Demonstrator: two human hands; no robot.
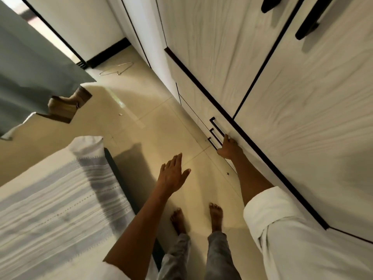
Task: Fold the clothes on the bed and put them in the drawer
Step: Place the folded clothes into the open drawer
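Pale tiled floor [153,126] fills mid-frame, the striped bed [60,199] lower left, the wardrobe [282,98] down the right. At the low drawer [203,116], right of centre, the right hand [229,148] curls by its dark handles [217,131]; whether it grips one I can't tell. The left hand [173,174] hangs spread, holding nothing; that drawer should slide stiffly, best pulled by a handle's middle.

Left hand [174,174] spread, right hand [229,147] curled.

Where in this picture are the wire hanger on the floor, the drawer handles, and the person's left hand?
wire hanger [119,70]: head view, on its thin wire near the bend.
drawer handles [216,128]: head view, on the top black bar.
left hand [173,174]: head view, on the back of the hand.
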